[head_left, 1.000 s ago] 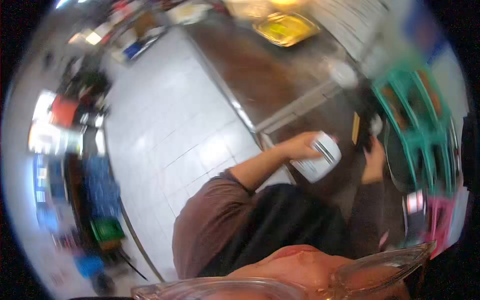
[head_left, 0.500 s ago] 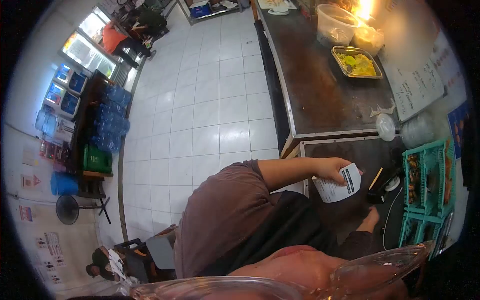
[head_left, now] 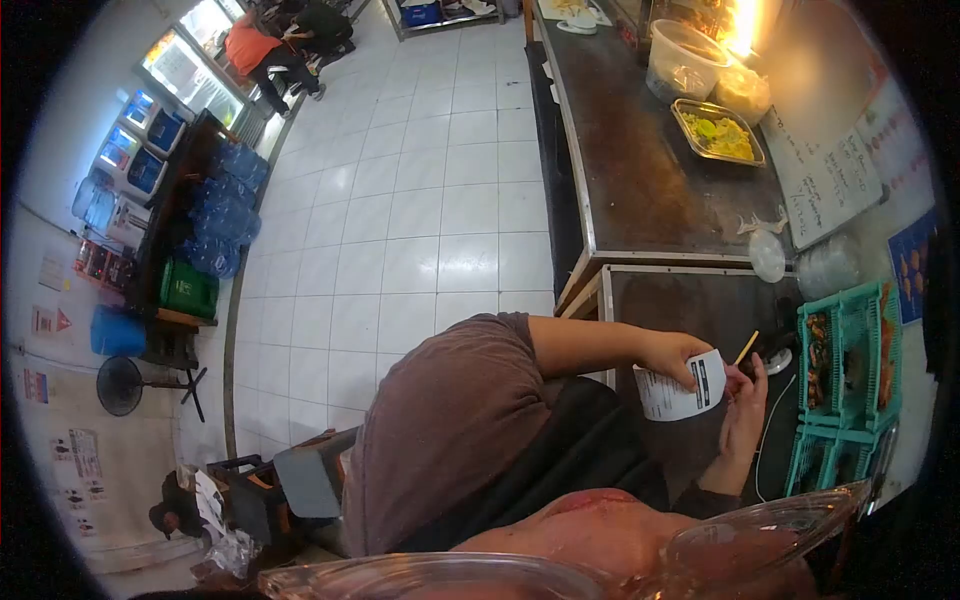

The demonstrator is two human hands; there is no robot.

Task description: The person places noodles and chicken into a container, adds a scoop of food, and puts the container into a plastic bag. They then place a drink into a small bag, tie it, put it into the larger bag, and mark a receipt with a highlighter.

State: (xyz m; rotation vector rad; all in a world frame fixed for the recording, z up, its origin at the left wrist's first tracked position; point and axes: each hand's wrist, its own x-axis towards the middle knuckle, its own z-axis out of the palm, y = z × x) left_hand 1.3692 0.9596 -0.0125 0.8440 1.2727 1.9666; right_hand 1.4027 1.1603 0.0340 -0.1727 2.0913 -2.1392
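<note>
My left hand [head_left: 678, 360] holds a printed white paper slip [head_left: 680, 395] over the dark lower counter, thumb on top. Close to the slip's right edge is my right hand [head_left: 742, 405], its fingers raised and apart. Its index finger and thumb come near the paper's edge; whether they touch it is unclear. A yellow stick [head_left: 747, 347] and a round white-rimmed item [head_left: 780, 362] lie just beyond my right hand. A white cable [head_left: 775, 435] runs down the counter beside it.
Teal baskets [head_left: 845, 365] with packets stand at the right. On the upper counter [head_left: 630, 170] are a foil food tray [head_left: 718, 132], a plastic tub [head_left: 685, 62] and a written whiteboard [head_left: 830, 190]. Water bottles [head_left: 222, 215] stand left; people [head_left: 262, 55] bend down at the back.
My right hand has risen from the counter to the slip's right edge, and its fingers have spread. My left hand still holds the slip, which has shifted slightly down. The view has tilted slightly.
</note>
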